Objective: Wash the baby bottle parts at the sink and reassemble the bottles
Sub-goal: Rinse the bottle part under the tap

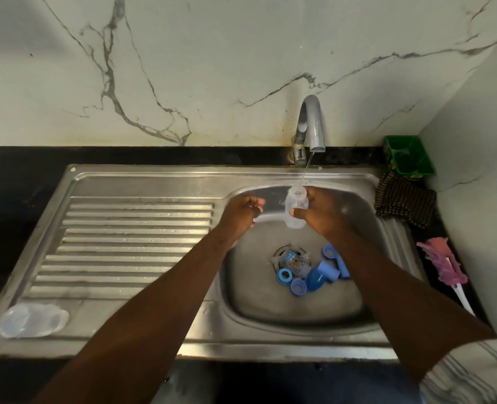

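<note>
Clasping the clear bottle [295, 208] in the right grip [320, 217], long axis upright, mouth straight under the tap [314, 123] stream, above the sink [270, 313]. Just left of it, left grip [241, 212] loosely curled, apparently empty. Likely tipping out next, over the blue parts [314, 277].

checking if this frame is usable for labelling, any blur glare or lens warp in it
Head view: wide-angle stretch slants the sides of the sink; soft glare on the drainboard ridges; the clear bottle in the right hand has faint edges; the left hand looks slightly smeared at the fingers; the counter falls nearly black.
</note>
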Demonstrator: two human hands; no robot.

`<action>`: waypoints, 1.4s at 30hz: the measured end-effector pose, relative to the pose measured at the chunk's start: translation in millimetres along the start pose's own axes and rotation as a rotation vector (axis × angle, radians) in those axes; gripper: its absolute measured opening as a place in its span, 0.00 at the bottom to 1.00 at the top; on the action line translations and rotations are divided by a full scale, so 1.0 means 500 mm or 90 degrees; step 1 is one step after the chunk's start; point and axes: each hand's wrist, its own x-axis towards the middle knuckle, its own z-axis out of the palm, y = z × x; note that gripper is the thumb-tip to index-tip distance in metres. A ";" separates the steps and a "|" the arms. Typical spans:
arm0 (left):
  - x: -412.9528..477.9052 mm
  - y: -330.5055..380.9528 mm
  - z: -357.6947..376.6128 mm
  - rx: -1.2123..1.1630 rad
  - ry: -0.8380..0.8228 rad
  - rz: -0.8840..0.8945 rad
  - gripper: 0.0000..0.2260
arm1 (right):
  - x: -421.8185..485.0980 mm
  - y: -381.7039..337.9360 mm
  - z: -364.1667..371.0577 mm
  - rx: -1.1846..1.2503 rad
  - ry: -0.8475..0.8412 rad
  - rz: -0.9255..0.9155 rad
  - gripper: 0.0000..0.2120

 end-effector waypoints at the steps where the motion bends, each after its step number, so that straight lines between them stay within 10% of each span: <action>1: -0.004 -0.003 0.001 0.000 -0.011 -0.009 0.09 | 0.000 0.006 0.002 0.013 -0.007 0.034 0.25; 12: -0.075 -0.022 0.053 0.086 -0.185 0.075 0.20 | -0.064 0.015 0.011 0.355 -0.145 0.443 0.19; 31: -0.109 0.055 0.040 0.065 -0.056 0.084 0.18 | -0.092 -0.079 -0.038 0.162 -0.236 0.403 0.42; 42: -0.171 0.054 -0.007 -0.058 0.010 0.088 0.14 | -0.146 -0.131 -0.015 -0.025 -0.222 0.154 0.34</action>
